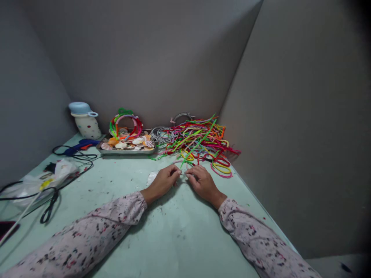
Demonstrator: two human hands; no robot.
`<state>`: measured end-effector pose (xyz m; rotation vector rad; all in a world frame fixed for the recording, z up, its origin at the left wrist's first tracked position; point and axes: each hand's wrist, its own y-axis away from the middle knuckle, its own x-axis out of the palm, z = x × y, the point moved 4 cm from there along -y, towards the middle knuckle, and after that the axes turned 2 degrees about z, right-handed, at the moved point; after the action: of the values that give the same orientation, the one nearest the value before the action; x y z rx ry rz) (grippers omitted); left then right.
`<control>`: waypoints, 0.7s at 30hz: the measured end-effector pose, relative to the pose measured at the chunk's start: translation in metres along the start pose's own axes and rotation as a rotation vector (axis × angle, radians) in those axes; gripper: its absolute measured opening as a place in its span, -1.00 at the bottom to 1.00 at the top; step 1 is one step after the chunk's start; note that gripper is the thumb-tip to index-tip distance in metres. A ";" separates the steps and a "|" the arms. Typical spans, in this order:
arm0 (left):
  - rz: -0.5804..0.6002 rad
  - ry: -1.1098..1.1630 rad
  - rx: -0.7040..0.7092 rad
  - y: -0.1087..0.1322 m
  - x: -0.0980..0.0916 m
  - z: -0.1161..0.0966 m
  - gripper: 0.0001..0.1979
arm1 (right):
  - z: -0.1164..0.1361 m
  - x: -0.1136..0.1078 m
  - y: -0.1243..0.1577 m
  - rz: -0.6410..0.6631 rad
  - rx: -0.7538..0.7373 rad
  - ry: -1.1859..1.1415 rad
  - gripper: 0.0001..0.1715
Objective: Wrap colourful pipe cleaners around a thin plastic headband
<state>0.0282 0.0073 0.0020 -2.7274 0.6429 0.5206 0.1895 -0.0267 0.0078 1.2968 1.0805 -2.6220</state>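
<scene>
My left hand (164, 180) and my right hand (203, 182) rest on the pale green table (174, 231), fingertips almost meeting. Both pinch a thin pale strand (183, 173) stretched between them; it is too small to name for sure. A green pipe cleaner (197, 144) runs from just above my fingers up into the heap of coloured pipe cleaners (199, 141) right behind the hands. A pale flat shell-like piece (151, 177) lies just left of my left hand.
A metal tray (127, 151) of seashells holds wrapped coloured hoops (126, 125). A white spotted jug with a blue lid (85, 119) stands at the back left. A blue glue gun (82, 146), black cables (49, 208) and a plastic bag (43, 179) lie left. Grey walls close in behind and right.
</scene>
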 end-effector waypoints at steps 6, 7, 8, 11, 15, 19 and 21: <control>-0.071 0.050 -0.004 0.001 -0.003 -0.001 -0.79 | 0.000 -0.003 -0.001 -0.050 0.025 -0.022 -0.86; -0.074 0.052 -0.002 0.001 -0.003 -0.001 -0.81 | 0.000 -0.003 -0.001 -0.054 0.027 -0.024 -0.86; -0.074 0.046 0.004 0.001 -0.003 -0.001 -0.83 | 0.000 -0.004 -0.001 -0.058 0.027 -0.026 -0.86; -0.074 -0.007 0.031 0.002 -0.003 -0.002 -0.86 | 0.000 -0.005 -0.002 -0.073 0.033 -0.033 -0.86; -0.090 -0.073 0.080 0.003 -0.003 -0.005 -0.84 | 0.000 -0.007 -0.002 -0.082 0.056 -0.035 -0.85; -0.119 -0.103 0.118 0.002 -0.003 -0.006 -0.86 | 0.000 -0.007 -0.002 -0.077 0.057 -0.033 -0.84; -0.129 -0.106 0.137 0.001 -0.003 -0.005 -0.88 | 0.000 -0.006 -0.002 -0.077 0.054 -0.032 -0.85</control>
<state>0.0268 0.0058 0.0079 -2.5719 0.4549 0.5631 0.1931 -0.0270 0.0134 1.2423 1.0835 -2.7366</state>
